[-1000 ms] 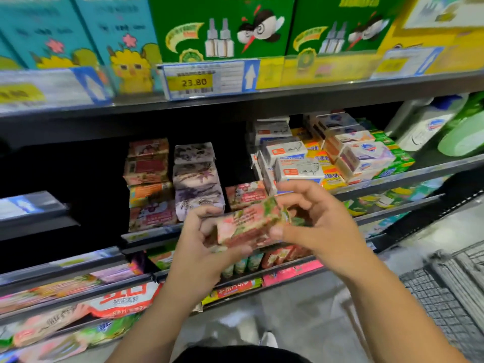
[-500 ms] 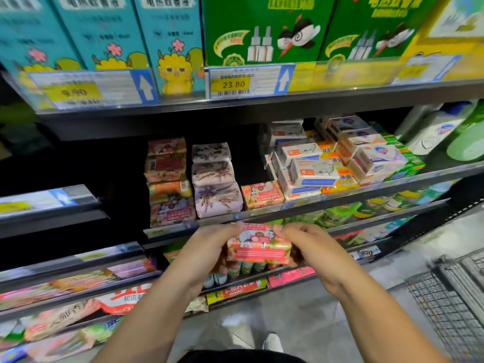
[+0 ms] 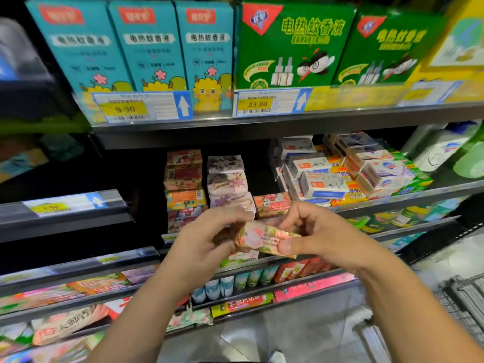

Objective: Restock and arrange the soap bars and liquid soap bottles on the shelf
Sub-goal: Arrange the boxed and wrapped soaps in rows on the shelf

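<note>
Head view, facing shop shelving.

Both hands are together in front of the middle shelf, clamped on one item. The pink floral-wrapped soap bar (image 3: 264, 238) is held in the air at frame centre, tilted with its right end lower. It is not touching any shelf.

The right hand (image 3: 322, 237) is at 3 o'clock of the bar. Its thumb presses the bar's front lower edge and its fingers curl over the top.

The left hand (image 3: 207, 239) is at 9 o'clock, fingers curled around the bar's left end. Motion blur hides the exact contact.

On the grey metal middle shelf (image 3: 392, 203):
- At 12 o'clock of the held bar, a single orange-pink wrapped soap bar (image 3: 272, 204) lies flat at the front edge.
- At 11 o'clock stands a stack of lilac-and-white wrapped bars (image 3: 227, 179).
- Just beside that, further towards 10 o'clock, is a stack of red-and-orange floral wrapped bars (image 3: 184, 187).
- At 1 o'clock is a pile of white boxed soaps (image 3: 322, 179), stacked unevenly on yellow and green packs.
- At 2 o'clock, far right, are white plastic soap bottles (image 3: 440, 150) and a pale green bottle (image 3: 471, 161).

The top shelf holds teal cardboard boxes (image 3: 146, 45) at 11 o'clock and green cardboard boxes (image 3: 290, 45) at 12 to 1 o'clock. Below them are yellow price tags reading 9.90 (image 3: 125, 109) and 23.80 (image 3: 258, 104).

A grey wire trolley (image 3: 463, 305) is at 4 o'clock, at the frame edge
</note>
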Tool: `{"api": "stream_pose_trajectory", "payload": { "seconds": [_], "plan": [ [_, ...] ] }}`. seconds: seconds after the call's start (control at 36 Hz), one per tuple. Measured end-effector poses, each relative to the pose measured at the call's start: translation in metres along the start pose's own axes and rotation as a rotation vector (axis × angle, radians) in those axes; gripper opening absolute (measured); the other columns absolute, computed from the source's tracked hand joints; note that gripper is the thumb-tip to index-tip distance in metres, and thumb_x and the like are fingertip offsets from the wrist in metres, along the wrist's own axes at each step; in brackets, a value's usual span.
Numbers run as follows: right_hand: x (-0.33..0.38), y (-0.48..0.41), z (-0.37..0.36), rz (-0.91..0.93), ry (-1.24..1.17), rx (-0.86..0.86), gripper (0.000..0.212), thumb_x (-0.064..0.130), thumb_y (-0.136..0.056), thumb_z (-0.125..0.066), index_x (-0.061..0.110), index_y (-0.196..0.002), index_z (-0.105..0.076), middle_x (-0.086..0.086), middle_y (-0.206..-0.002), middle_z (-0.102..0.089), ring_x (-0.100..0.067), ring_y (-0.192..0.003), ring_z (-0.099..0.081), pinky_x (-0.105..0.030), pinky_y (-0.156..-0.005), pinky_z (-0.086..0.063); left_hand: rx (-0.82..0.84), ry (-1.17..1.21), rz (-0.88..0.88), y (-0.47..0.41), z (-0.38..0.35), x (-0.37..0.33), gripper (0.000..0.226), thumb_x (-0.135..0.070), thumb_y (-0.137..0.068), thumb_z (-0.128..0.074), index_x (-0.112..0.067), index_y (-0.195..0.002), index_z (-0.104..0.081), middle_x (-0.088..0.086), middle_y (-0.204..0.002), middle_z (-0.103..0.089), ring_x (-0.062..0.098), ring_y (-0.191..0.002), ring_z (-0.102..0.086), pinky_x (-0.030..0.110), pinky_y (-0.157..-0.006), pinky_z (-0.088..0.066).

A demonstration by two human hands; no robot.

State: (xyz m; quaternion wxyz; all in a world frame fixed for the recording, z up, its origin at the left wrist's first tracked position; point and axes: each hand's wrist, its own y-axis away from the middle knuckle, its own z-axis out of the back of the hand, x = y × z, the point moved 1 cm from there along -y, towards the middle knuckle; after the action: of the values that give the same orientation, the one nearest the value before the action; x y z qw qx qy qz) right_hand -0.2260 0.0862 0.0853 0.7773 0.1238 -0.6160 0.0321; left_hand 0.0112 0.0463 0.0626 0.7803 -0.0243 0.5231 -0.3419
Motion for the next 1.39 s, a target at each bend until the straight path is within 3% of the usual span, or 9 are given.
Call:
{"api": "stream_pose_trajectory", "payload": {
  "seconds": [0.11, 0.22, 0.33, 0.44, 0.78, 1.03, 1.17, 1.28, 1.39],
  "plan": [
    [0.003, -0.007, -0.003, 0.012, 0.149, 0.026, 0.034, 0.016, -0.069, -0.090, 0.021, -0.088, -0.062, -0.017, -0.113, -0.064, -0.037, -0.096, -0.060, -0.055, -0.084, -0.050, -0.002, -0.156, -0.081, 0.005, 0.002, 0.017, 0.059, -0.002, -0.077, -0.070, -0.041, -0.118, -0.054, -0.037, -0.129, -0.051, -0.005, -0.123, -0.051, 0.017, -0.103, -0.041],
    [0.000, -0.017, -0.009, 0.059, 0.339, -0.043, 0.043, 0.019, -0.069, -0.091, 0.032, -0.094, -0.058, 0.006, -0.103, -0.063, -0.013, -0.094, -0.064, -0.037, -0.078, -0.056, -0.029, -0.326, 0.129, 0.003, 0.000, 0.036, 0.068, -0.020, -0.083, -0.079, -0.043, -0.136, -0.044, -0.042, -0.138, -0.023, -0.023, -0.128, -0.022, 0.008, -0.107, -0.023],
    [0.000, -0.028, -0.004, 0.085, 0.666, -0.213, 0.043, 0.025, -0.072, -0.087, 0.036, -0.095, -0.053, 0.015, -0.100, -0.057, -0.001, -0.087, -0.057, -0.014, -0.070, -0.045, 0.063, -0.502, 0.352, -0.005, -0.011, 0.060, 0.079, -0.041, -0.094, -0.064, -0.029, -0.157, -0.018, -0.014, -0.162, -0.013, 0.007, -0.149, -0.011, 0.033, -0.123, -0.018],
    [-0.002, -0.042, 0.007, 0.119, 0.757, -0.341, 0.042, 0.024, -0.076, -0.085, 0.030, -0.104, -0.055, 0.013, -0.097, -0.052, -0.001, -0.081, -0.049, -0.013, -0.062, -0.034, 0.232, -0.718, 0.414, -0.008, -0.029, 0.075, 0.087, -0.054, -0.096, -0.053, -0.036, -0.157, 0.007, -0.012, -0.166, 0.008, 0.018, -0.153, -0.005, 0.043, -0.118, -0.030],
    [0.009, -0.132, -0.006, 0.195, 0.734, -0.236, 0.044, 0.034, -0.086, -0.075, 0.023, -0.126, -0.059, -0.001, -0.110, -0.049, -0.017, -0.097, -0.051, -0.023, -0.079, -0.034, 0.168, -0.831, 0.551, -0.013, -0.045, 0.060, 0.084, -0.036, -0.094, -0.057, -0.039, -0.155, 0.001, -0.012, -0.166, 0.005, 0.027, -0.154, 0.001, 0.064, -0.119, -0.009],
    [0.002, -0.181, -0.037, 0.218, 0.791, 0.015, 0.035, 0.033, -0.092, -0.067, 0.029, -0.124, -0.055, 0.001, -0.125, -0.061, -0.019, -0.106, -0.058, -0.024, -0.081, -0.041, 0.103, -0.853, 0.840, -0.008, -0.060, 0.051, 0.090, -0.038, -0.096, -0.055, -0.055, -0.147, 0.017, 0.022, -0.160, -0.014, 0.042, -0.149, -0.009, 0.063, -0.118, -0.011],
    [0.006, -0.193, -0.052, 0.182, 0.771, 0.110, 0.023, 0.039, -0.093, -0.065, 0.041, -0.112, -0.052, 0.002, -0.105, -0.069, -0.015, -0.083, -0.066, -0.031, -0.075, -0.055, 0.093, -0.892, 0.817, -0.008, -0.063, 0.048, 0.094, -0.033, -0.094, -0.056, -0.053, -0.148, 0.018, 0.021, -0.163, -0.008, 0.043, -0.150, -0.005, 0.060, -0.119, -0.014],
    [0.010, -0.201, -0.068, 0.228, 0.879, 0.165, 0.027, 0.042, -0.091, -0.066, 0.039, -0.113, -0.051, 0.001, -0.110, -0.064, -0.018, -0.085, -0.061, -0.028, -0.061, -0.040, 0.095, -0.919, 0.772, -0.003, -0.061, 0.047, 0.096, -0.028, -0.092, -0.056, -0.054, -0.147, 0.018, 0.022, -0.162, -0.009, 0.043, -0.150, -0.004, 0.060, -0.118, -0.015],
    [0.013, -0.204, -0.076, 0.230, 0.900, 0.175, 0.030, 0.043, -0.086, -0.070, 0.034, -0.110, -0.055, 0.001, -0.103, -0.063, -0.021, -0.079, -0.065, -0.036, -0.072, -0.055, 0.123, -0.945, 0.751, -0.003, -0.057, 0.045, 0.094, -0.027, -0.093, -0.054, -0.052, -0.148, 0.018, 0.022, -0.160, -0.013, 0.042, -0.150, -0.005, 0.060, -0.120, -0.010]
  ]
}}
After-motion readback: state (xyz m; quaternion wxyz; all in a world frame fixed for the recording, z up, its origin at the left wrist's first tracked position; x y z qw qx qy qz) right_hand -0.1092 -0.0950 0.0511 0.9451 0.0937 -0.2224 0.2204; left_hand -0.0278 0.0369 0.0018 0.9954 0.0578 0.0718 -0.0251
